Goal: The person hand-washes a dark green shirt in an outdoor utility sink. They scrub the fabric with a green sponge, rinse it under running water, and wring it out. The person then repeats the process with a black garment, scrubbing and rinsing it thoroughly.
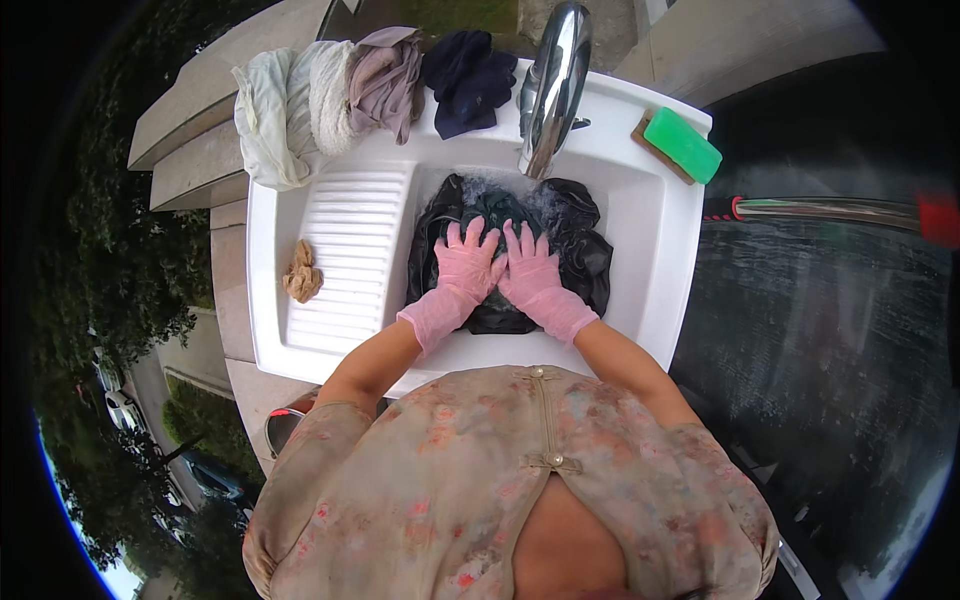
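Both my hands wear thin pink gloves and lie flat, side by side, over the basin of a white laundry sink (637,225). My left hand (463,270) has its fingers spread on wet dark cloth. Beside it, with thumbs close together, my right hand (531,274) presses on the same pile, also with fingers apart. Shiny black wet fabric (589,259) bunches around them. A dark green cloth (499,206) shows just beyond the fingertips. Foamy water (544,196) lies among the folds, and what is under the palms is hidden.
A chrome faucet (559,82) arches over the basin's back. Green bar soap (682,145) rests on a brown holder at the back right. White (270,112), mauve (386,82) and navy (469,82) cloths lie along the back left rim. A tan cloth (303,274) sits by the ribbed washboard (349,255).
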Available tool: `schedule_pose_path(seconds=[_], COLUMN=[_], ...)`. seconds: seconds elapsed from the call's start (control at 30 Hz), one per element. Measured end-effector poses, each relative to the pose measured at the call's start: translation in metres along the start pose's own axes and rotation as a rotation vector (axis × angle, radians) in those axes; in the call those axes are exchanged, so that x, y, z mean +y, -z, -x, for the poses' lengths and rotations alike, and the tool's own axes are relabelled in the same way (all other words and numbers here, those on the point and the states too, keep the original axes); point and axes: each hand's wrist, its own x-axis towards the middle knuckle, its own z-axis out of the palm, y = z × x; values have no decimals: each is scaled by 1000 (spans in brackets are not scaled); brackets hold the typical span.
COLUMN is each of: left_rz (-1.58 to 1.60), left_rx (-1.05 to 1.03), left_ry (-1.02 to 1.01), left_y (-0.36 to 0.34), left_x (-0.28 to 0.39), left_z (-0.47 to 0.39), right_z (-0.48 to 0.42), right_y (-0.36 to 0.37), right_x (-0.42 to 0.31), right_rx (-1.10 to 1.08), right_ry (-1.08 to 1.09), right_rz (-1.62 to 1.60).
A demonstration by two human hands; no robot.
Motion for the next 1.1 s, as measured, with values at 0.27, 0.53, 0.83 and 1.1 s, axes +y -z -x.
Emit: schedule_pose_path(seconds=[0.27,0.53,0.83,1.1], left_rz=[265,609,320,227], left_rx=[-358,-266,-118,-299], left_ry=[-13,282,-37,62], left_y=[-22,12,3,4], left_x=[6,-14,-10,11], left_z=[-80,-100,-22,-61], right_z=[-68,-72,-12,-48], right_y=[-12,45,37,-2], right_x=[40,51,24,19], right_rx=[-282,-292,-112,-83], right_ry=[-96,-173,71,-132], right_rz=[-158,-419,-47,-198])
